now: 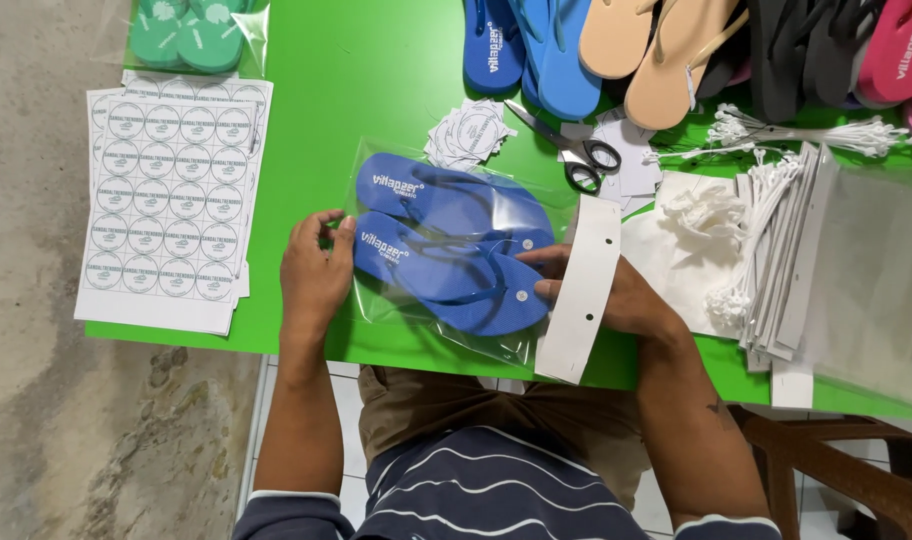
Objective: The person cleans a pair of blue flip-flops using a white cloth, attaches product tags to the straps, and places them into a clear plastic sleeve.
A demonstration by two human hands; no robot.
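Two blue flip-flops in clear bag, white header card

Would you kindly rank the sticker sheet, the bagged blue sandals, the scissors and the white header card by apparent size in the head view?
1. Sticker sheet, largest.
2. Bagged blue sandals.
3. White header card.
4. Scissors, smallest.
All lie on the green table at similar distance, so the order seems safe.

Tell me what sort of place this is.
Likely a small sandal-packing workbench: blue flip-flops in a clear bag, rows of coloured sandals on a green table, and sheets of round labels.
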